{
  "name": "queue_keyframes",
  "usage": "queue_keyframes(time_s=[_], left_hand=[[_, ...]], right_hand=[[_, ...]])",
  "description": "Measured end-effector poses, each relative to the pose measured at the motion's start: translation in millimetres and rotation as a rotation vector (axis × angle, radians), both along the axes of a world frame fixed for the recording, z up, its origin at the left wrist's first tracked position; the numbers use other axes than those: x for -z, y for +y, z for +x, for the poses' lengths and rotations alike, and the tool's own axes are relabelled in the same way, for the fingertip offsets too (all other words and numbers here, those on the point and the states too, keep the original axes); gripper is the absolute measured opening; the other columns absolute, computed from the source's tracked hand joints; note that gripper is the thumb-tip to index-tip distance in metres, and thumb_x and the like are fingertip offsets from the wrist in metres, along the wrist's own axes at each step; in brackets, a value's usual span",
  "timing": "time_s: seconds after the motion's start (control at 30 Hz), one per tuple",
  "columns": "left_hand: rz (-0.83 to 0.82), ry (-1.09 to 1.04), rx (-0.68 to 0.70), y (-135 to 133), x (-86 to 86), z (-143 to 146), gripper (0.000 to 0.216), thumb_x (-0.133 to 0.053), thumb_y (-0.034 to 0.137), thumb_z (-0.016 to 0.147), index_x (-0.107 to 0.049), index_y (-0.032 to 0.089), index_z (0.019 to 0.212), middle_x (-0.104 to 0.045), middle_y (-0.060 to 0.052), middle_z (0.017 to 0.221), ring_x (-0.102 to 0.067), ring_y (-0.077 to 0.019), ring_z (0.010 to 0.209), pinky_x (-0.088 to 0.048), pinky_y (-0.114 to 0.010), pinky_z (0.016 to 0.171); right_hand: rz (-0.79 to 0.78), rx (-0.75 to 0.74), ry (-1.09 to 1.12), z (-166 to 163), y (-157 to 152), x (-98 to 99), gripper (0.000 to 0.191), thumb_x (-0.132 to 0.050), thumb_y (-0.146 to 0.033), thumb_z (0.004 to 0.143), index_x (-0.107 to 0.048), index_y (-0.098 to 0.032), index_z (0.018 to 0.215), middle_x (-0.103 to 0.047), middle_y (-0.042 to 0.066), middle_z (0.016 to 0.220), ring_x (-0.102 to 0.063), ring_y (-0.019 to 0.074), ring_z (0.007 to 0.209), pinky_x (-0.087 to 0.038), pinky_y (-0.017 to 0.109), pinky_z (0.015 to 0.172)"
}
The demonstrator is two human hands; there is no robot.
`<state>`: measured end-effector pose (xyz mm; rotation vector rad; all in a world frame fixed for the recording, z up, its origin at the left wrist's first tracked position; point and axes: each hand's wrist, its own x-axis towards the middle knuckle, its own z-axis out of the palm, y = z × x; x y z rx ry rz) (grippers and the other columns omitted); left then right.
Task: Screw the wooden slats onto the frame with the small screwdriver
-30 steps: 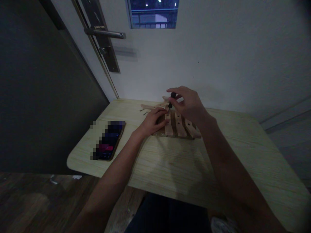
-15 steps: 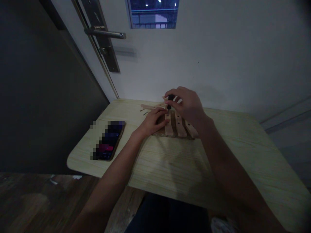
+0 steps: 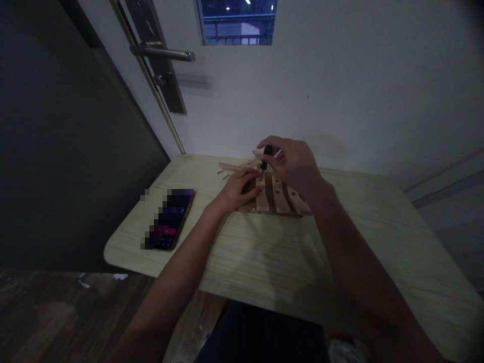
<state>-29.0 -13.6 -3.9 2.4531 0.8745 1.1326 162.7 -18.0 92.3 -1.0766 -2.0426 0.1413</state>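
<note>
A small wooden assembly of several slats (image 3: 279, 196) lies on the pale wooden table (image 3: 272, 257), near its far edge. My right hand (image 3: 293, 164) is closed on a small black-handled screwdriver (image 3: 265, 156), held upright with its tip down on the leftmost slat. My left hand (image 3: 239, 186) rests on the left side of the assembly, its fingertips pinched close to the screwdriver's tip; what they pinch is too small to make out. Loose slats (image 3: 236, 165) and a couple of small screws (image 3: 223, 174) lie just behind my left hand.
A smartphone (image 3: 169, 218) with a lit screen lies on the table's left part. A dark door with a metal lever handle (image 3: 162, 51) stands at the left, a white wall with a small window (image 3: 237, 21) behind the table. Wooden floor shows lower left.
My right hand has shifted slightly on the screwdriver handle, its fingers turning about it. My left hand and the slats stay in place.
</note>
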Motion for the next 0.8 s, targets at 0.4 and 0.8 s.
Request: queue_keyframes(time_s=[0.4, 0.8], left_hand=[[0.001, 0.009, 0.004, 1.7, 1.4, -0.8, 0.036, -0.059, 0.042, 0.098, -0.064, 0.018, 0.125, -0.063, -0.015, 0.129, -0.061, -0.0289, 0.122, -0.05, -0.051, 0.106], [0.0, 0.022, -0.009, -0.2, -1.6, 0.5, 0.036, -0.059, 0.042, 0.098, -0.064, 0.017, 0.124, -0.063, -0.016, 0.128, -0.061, -0.0288, 0.122, -0.05, -0.05, 0.106]], right_hand=[[0.01, -0.113, 0.04, 4.0, 5.5, 7.7, 0.039, -0.052, -0.019, 0.088, -0.071, -0.02, 0.122, -0.074, 0.011, 0.124, -0.072, 0.0234, 0.099, -0.059, 0.039, 0.083], [0.04, 0.012, -0.025, 0.1, 2.6, 6.8, 0.023, -0.064, -0.029, 0.09, -0.074, -0.022, 0.11, -0.076, 0.009, 0.103, -0.071, 0.025, 0.091, -0.057, 0.04, 0.084]])
